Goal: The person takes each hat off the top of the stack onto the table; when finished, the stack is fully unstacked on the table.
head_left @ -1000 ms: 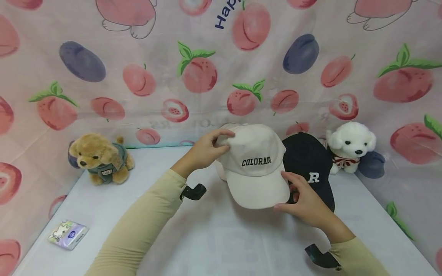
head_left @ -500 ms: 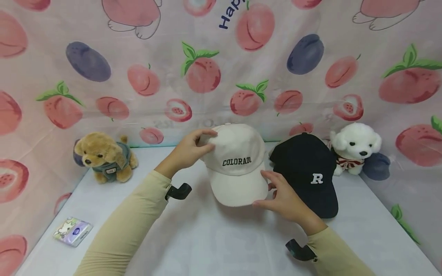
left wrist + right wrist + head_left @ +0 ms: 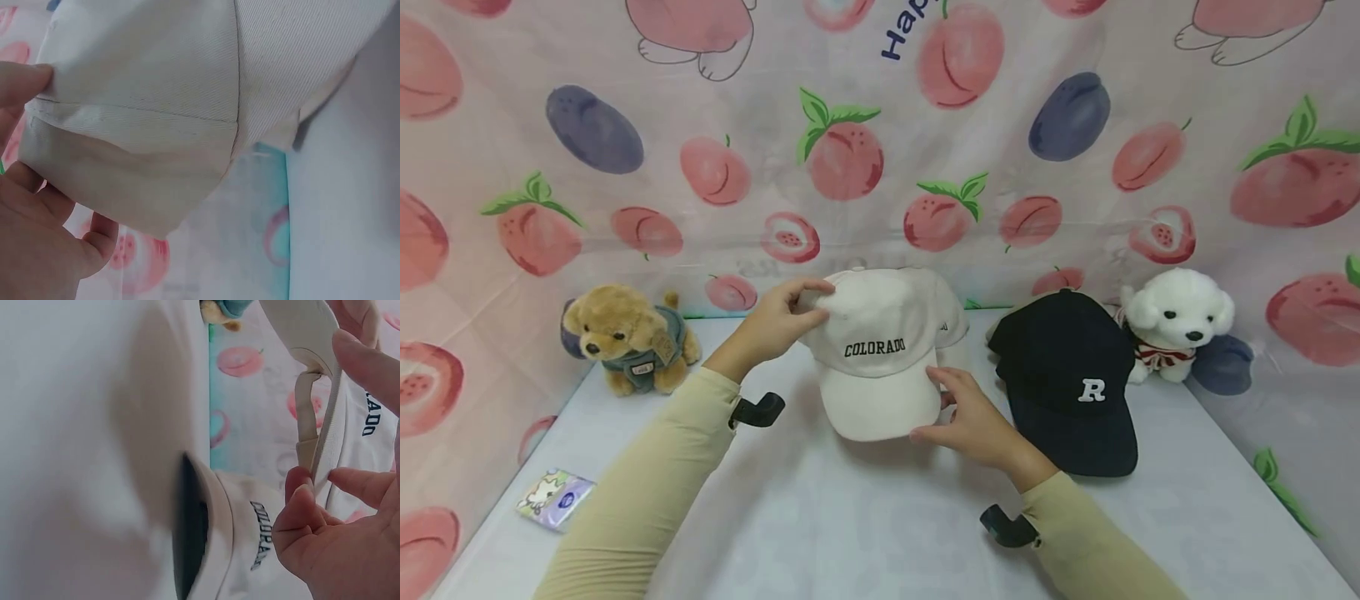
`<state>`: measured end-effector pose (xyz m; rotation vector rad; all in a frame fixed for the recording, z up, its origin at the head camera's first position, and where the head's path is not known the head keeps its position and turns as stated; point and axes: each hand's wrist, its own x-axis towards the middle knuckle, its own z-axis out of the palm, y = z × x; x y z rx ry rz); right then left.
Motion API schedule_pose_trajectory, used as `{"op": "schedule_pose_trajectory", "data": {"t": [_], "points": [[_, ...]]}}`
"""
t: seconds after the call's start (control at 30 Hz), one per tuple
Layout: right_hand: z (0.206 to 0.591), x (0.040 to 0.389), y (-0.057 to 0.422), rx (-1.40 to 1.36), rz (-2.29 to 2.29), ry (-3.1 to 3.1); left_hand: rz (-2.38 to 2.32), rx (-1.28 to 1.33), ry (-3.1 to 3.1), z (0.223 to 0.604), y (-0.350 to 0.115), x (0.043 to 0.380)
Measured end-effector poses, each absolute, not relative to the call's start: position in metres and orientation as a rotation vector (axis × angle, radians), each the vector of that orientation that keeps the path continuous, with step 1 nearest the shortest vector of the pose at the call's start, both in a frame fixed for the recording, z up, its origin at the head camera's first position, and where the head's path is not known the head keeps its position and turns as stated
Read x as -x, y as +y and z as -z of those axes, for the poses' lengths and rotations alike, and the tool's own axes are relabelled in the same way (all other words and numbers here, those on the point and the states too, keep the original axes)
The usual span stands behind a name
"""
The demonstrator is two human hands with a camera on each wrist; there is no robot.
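Observation:
A white baseball cap (image 3: 871,321) with COLORADO lettering is held up off the table, brim toward me. My left hand (image 3: 772,327) pinches its crown at the left side; in the left wrist view, that hand's thumb and fingers (image 3: 53,206) are on either side of the cloth. My right hand (image 3: 976,427) grips the brim's right edge, and the right wrist view shows the brim (image 3: 328,434) between thumb and fingers. Partly hidden behind it is a second white COLORADO cap (image 3: 952,321), with its lettering (image 3: 259,534) in the right wrist view.
A black baseball cap (image 3: 1067,367) with a white R sits to the right. Behind it is a white plush dog (image 3: 1176,317). At the left are a brown plush dog (image 3: 632,337) and a small printed packet (image 3: 553,498). A fruit-print curtain (image 3: 850,225) closes the back.
Both hands have carried the white cap leftward, away from the black cap. The black cap is now fully uncovered, and part of the second white cap shows at the held cap's right.

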<state>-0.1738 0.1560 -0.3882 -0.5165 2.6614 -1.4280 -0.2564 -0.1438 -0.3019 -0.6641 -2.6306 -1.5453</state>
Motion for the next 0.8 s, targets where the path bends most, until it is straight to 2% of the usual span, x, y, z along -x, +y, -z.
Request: {"op": "schedule_pose_trajectory", "data": {"t": [0.8], "points": [[0.401,0.202,0.086,0.387,1.452,2.616,1.458,0.45,-2.689,0.308,-0.19,0.283]]}}
